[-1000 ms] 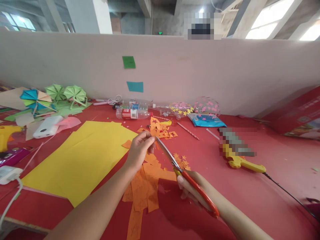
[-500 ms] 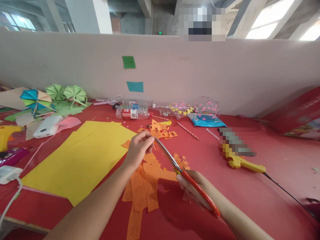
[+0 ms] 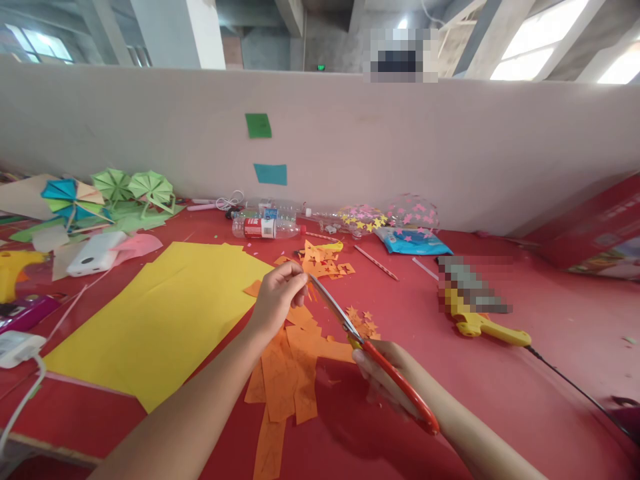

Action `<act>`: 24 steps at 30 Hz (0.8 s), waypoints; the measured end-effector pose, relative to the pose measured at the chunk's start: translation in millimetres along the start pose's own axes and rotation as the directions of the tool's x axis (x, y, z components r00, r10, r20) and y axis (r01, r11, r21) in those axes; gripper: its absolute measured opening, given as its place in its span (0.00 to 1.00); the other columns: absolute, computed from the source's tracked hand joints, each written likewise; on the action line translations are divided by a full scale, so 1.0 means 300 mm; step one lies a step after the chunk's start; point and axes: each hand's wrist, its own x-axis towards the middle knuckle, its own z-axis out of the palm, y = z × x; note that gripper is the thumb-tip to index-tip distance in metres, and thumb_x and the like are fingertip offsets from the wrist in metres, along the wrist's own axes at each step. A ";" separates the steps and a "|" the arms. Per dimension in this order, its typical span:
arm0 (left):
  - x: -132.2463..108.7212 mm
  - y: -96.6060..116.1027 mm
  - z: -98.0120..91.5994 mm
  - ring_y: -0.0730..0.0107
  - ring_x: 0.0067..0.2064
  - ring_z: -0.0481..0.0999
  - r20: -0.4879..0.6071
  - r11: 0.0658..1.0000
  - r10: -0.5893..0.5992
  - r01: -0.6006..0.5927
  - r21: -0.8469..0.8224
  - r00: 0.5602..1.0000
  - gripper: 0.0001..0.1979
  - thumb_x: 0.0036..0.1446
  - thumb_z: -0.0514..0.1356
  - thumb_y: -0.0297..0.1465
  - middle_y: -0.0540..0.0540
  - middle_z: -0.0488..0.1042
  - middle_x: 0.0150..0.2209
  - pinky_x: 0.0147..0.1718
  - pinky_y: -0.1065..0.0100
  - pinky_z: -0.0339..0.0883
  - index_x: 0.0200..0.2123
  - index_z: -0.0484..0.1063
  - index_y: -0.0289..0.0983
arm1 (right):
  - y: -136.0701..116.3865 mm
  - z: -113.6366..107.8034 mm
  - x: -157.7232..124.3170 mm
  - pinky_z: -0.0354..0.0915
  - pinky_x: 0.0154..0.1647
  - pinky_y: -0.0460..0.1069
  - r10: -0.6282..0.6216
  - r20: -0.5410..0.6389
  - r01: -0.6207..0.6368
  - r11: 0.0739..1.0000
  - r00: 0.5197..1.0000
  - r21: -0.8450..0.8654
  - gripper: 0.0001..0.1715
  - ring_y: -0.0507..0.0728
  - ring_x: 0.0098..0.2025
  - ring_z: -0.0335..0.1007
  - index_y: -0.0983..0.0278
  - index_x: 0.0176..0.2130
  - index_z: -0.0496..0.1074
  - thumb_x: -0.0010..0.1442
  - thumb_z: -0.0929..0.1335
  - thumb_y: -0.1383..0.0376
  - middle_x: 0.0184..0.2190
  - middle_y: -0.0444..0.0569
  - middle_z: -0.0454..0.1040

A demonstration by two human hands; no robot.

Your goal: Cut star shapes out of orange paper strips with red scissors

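Red table (image 3: 500, 400), right hand (image 3: 387, 380) holding scissors (image 3: 371, 351), label (image 3: 261, 228) illegible

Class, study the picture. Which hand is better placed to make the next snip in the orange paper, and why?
Right. The right hand grips the orange-handled scissors, whose blades point at the orange paper scrap pinched by the left hand. The left hand holds only paper, so it probably just steadies.
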 end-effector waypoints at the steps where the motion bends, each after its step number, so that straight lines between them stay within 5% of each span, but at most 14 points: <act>1: 0.000 0.000 0.000 0.78 0.20 0.63 -0.001 1.000 -0.003 0.003 -0.001 1.000 0.10 0.53 0.57 0.33 0.54 0.65 0.19 0.21 0.74 0.57 0.22 0.65 0.37 | -0.002 0.000 -0.001 0.48 0.10 0.41 0.008 -0.002 -0.008 1.000 1.000 -0.002 0.27 0.45 0.10 0.51 0.60 0.22 0.54 0.58 0.64 0.45 0.11 0.35 0.57; 13: -0.002 0.004 0.001 0.78 0.20 0.63 -0.005 1.000 -0.001 0.001 0.000 1.000 0.10 0.53 0.57 0.32 0.53 0.66 0.19 0.21 0.74 0.57 0.21 0.65 0.37 | 0.010 0.003 0.008 0.50 0.09 0.41 -0.019 0.018 0.018 0.999 1.000 0.045 0.29 0.46 0.10 0.53 0.60 0.22 0.55 0.54 0.66 0.41 0.11 0.34 0.54; 24: -0.006 0.003 0.001 0.78 0.20 0.63 0.010 1.000 0.012 -0.012 0.015 1.000 0.11 0.52 0.58 0.32 0.54 0.65 0.18 0.21 0.74 0.58 0.20 0.63 0.37 | 0.019 -0.004 0.007 0.50 0.10 0.41 0.004 0.037 -0.005 0.999 0.999 0.035 0.32 0.44 0.10 0.52 0.62 0.25 0.60 0.51 0.63 0.36 0.16 0.39 0.65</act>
